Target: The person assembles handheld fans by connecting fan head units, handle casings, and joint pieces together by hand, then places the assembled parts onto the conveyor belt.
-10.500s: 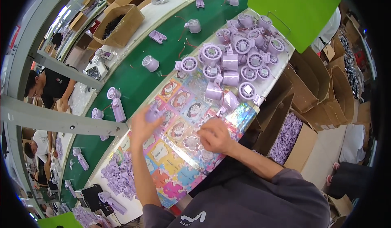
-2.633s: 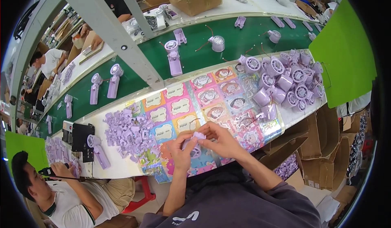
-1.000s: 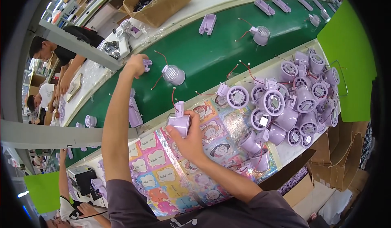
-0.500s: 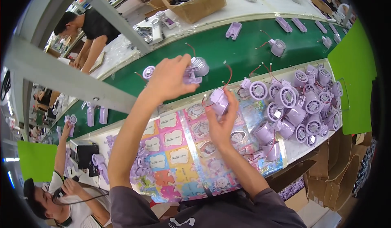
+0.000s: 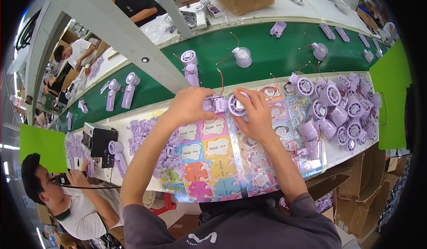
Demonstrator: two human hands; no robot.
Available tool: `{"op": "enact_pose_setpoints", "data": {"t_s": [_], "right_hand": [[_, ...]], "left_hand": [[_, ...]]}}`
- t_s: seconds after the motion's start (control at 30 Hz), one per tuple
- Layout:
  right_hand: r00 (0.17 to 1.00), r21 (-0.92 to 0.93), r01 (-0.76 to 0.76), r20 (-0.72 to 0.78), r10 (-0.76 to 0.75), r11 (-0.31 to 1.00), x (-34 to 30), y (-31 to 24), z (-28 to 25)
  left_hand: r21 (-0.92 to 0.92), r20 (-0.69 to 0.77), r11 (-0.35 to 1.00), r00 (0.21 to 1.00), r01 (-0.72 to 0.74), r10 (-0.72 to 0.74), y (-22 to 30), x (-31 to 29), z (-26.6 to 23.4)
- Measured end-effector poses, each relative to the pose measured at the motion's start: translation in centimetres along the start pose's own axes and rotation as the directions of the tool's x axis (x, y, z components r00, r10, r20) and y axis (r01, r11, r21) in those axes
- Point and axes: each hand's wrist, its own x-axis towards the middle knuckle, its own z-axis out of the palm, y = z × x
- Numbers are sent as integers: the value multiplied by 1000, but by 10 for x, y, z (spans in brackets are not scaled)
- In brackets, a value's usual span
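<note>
My left hand (image 5: 192, 105) is closed around a lilac plastic handle shell (image 5: 219, 105), most of it hidden by the fingers. My right hand (image 5: 258, 115) grips a round lilac fan head (image 5: 236, 106) by its rim, its spoked side showing. The two parts meet end to end above the mat; I cannot tell whether they are joined. A thin red wire (image 5: 221, 81) sticks up between them. Beneath my hands lies a colourful printed sheet (image 5: 218, 155), with a heap of small lilac parts (image 5: 149, 135) by its left edge.
Many lilac fan heads (image 5: 338, 111) are piled on the right. Beyond runs a green conveyor belt (image 5: 262, 49) carrying a wired fan head (image 5: 243, 57) and an upright handheld fan (image 5: 190, 66). A grey metal post (image 5: 120, 40) slants across the left. A co-worker (image 5: 80, 195) sits at lower left.
Both hands have come together over the mat, bringing the fan head against the handle shell. My left hand has moved back from the belt. The view has shifted, and the belt items stand elsewhere.
</note>
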Motion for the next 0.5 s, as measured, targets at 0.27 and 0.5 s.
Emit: {"op": "enact_pose_setpoints", "data": {"t_s": [0.27,0.5], "right_hand": [[999,-32,48,0,-48,998,-3,1,6],[999,-24,38,-27,-39,999,-5,3,6]], "left_hand": [[-328,-38,944,998,36,-51,-8,-3,14],[-382,-81,924,994,37,-74,-8,-6,27]]}}
